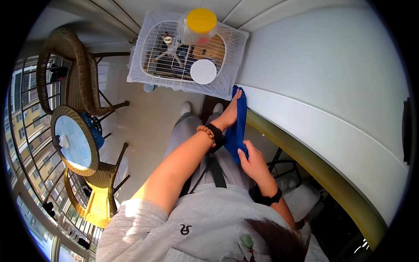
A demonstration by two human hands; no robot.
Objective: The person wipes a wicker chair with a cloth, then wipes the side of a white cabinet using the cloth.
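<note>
A blue cloth (pixel 238 131) stretches between my two hands beside the edge of a white surface. My left hand (pixel 230 114) reaches forward with its fingers long and close together at the far end of the cloth; blue fabric shows on both sides of the fingertips, and the thumb is hidden. Nearer my body, my right hand (pixel 253 162) pinches the lower end of the cloth between thumb and fingers. A black band and a beaded bracelet (pixel 206 133) circle my left wrist, and another black band (pixel 265 197) is on the right.
Ahead stands a wire-topped cage (pixel 150 72) bearing a yellow-lidded clear jar (pixel 201 21) and a round white lid (pixel 203 72). The large white surface (pixel 323 70) fills the right side. At left are wicker chairs (pixel 65 48), a round glass-topped table (pixel 74 135) and window railings.
</note>
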